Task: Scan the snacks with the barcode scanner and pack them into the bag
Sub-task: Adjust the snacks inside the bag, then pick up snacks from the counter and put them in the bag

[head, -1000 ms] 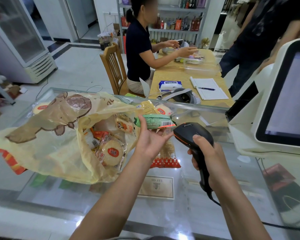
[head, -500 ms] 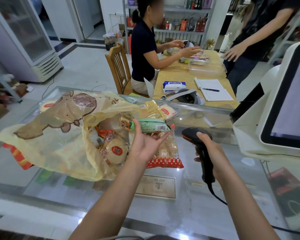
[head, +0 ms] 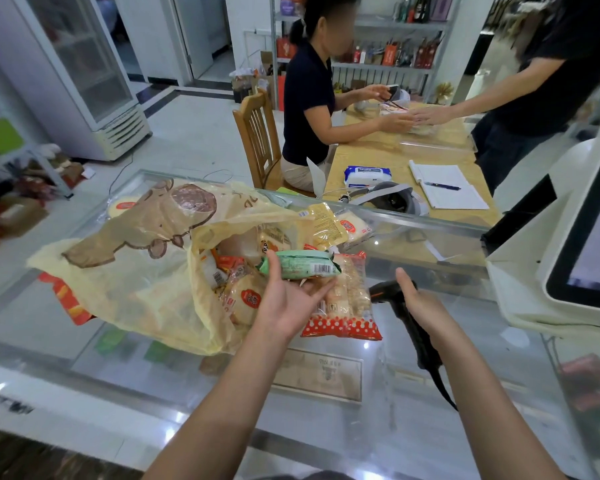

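Head camera, looking forward and down over a glass-topped counter (head: 430, 427). The left hand (head: 288, 303) is palm up, fingers loosely curled, cradling a small green snack packet (head: 300, 266) that lies across the fingertips with its barcode facing toward three o'clock. The packet looks light and soft: a thin, crinkly plastic pillow wrapper, likely slippery, with contents that may crush if squeezed. It is best held as it is here, supported from below along its long sides, keeping the barcode panel flat and uncovered.

At three o'clock from that hand, the right hand (head: 426, 306) wraps the grip of a black barcode scanner (head: 381, 292), a hard, smooth plastic pistol shape with a cable trailing toward five o'clock. Its head points toward nine o'clock, low, just beside the packet.

At nine o'clock of the left hand lies a yellow bag (head: 125, 271), thin, floppy, semi-transparent film printed with a brown cartoon bear. Its mouth gapes toward the hands and shows several wrapped snacks inside. The film will sag, so the opening may need holding.

Under the left hand's fingers lies a clear cracker packet with a red dotted edge (head: 347, 306), stiff and probably brittle. More yellow packets (head: 329, 225) rest at twelve o'clock.
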